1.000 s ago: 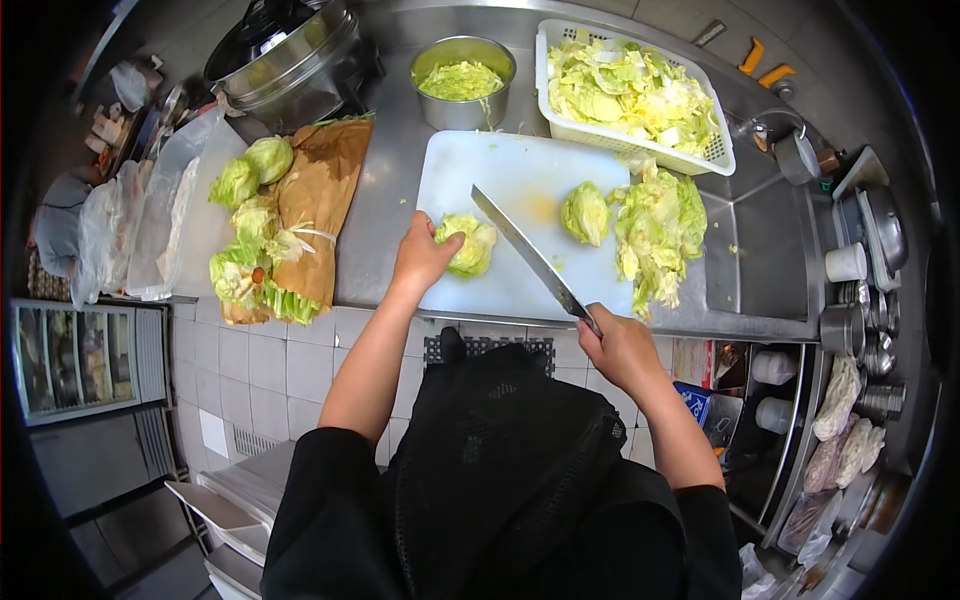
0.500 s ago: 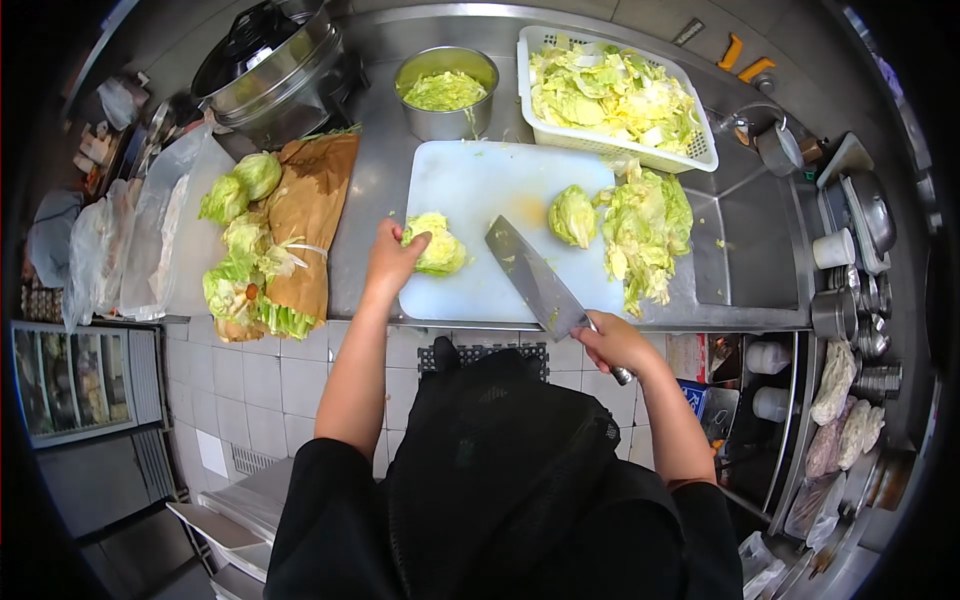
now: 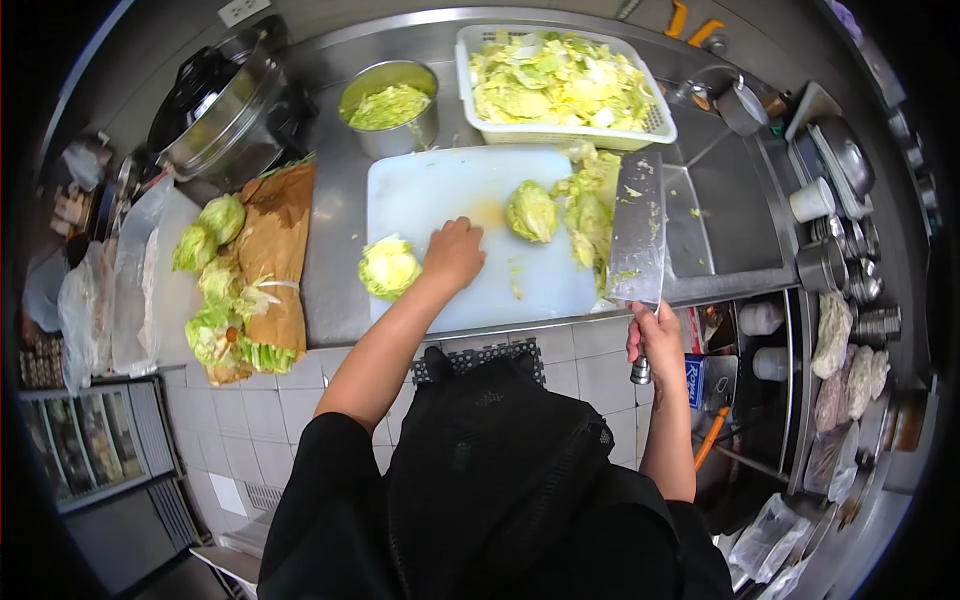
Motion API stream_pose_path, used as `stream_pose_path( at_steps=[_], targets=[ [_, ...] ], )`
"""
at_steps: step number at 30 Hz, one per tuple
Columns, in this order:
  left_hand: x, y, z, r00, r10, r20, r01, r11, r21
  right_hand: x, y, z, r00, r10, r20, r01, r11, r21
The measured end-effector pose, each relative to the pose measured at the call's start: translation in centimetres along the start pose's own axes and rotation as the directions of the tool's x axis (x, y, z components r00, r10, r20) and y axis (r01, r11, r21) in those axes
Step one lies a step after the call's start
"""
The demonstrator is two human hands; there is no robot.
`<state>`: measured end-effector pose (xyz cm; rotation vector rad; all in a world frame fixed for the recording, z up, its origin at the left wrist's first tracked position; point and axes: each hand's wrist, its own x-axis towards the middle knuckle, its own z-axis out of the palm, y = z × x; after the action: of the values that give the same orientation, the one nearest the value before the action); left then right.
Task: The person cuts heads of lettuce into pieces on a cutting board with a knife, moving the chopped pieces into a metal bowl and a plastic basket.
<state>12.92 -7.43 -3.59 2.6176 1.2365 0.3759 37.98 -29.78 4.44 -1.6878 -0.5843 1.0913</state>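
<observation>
The steel counter (image 3: pixel 338 225) carries all these things, and the sink (image 3: pixel 735 215) is at its right part. On the counter lies the white cutting board (image 3: pixel 430 190). Behind the board stands the white perforated basket (image 3: pixel 572 134), full of cut lettuce pieces. At the left, apart from the board, is a brown paper wrap (image 3: pixel 278 225) with greens. The cleaver (image 3: pixel 640 225) is in the right hand (image 3: pixel 654 340), whose fingers are closed around its handle; the broad blade is above the loose lettuce leaves (image 3: pixel 588 205) at the right edge of the board. The metal pot (image 3: pixel 405 138), with shredded lettuce inside, stands behind the left part of the board. One trimmed lettuce (image 3: pixel 390 268) rests at the left edge of the board, and one lettuce head (image 3: pixel 531 211) near the right edge. Between them is the left hand (image 3: pixel 457 253), palm down, its fingers slightly spread; I cannot tell if it touches the board.
</observation>
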Motion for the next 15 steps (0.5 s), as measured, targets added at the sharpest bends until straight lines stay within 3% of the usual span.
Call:
stream_pose_path(
  at_steps=[3, 5, 8, 15],
  targets=[
    [-1.1, 2.2, 3.0, 0.988, -0.032, 0.153, 0.042, 0.997, -0.062, -1.6, 0.9, -2.6, 0.996, 0.011, -0.09, -0.007, 0.999, 0.044],
    [-2.3, 5.2, 5.5, 0.979, 0.205, -0.001, -0.202, 0.967, -0.157, -2.4, 1.5, -3.7, 0.99, 0.019, -0.142, -0.008, 0.997, 0.08],
    [-1.9, 9.2, 6.4, 0.939, 0.326, -0.106, -0.342, 0.91, -0.234, -3.0, 2.0, -4.3, 0.977, 0.024, -0.213, 0.018, 0.981, 0.191],
    [5.8, 16.9, 9.2, 0.882, 0.403, -0.245, -0.465, 0.832, -0.302, -4.1, 2.1, -5.2, 0.956, 0.041, -0.292, 0.024, 0.976, 0.216]
  ],
)
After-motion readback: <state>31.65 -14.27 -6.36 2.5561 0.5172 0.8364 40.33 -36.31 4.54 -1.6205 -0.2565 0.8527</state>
